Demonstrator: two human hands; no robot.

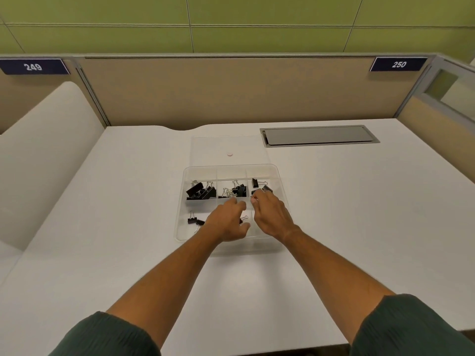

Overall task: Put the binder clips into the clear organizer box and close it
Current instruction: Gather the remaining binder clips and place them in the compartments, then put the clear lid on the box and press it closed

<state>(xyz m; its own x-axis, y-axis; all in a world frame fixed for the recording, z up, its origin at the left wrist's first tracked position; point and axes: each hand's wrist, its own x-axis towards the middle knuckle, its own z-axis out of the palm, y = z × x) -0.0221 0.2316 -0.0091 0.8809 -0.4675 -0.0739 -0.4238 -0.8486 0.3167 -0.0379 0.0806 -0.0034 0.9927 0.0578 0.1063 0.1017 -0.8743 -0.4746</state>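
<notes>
A: Where are the binder clips [201,190]?

B: All in the clear organizer box [279,181] on the bench [102,227]; lid [228,145] lies behind it.

A: The hands?

B: Left hand [226,222] loosely curled over the middle, its grip unclear. Right hand [271,213] pinches a clip's wire handle. Drop it low into the far-right compartment.

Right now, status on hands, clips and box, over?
Both hands over the clear organizer box: left hand, right hand, grips unclear. Binder clips in compartments. Lid off, lying behind the box. Nothing obstructing.
</notes>
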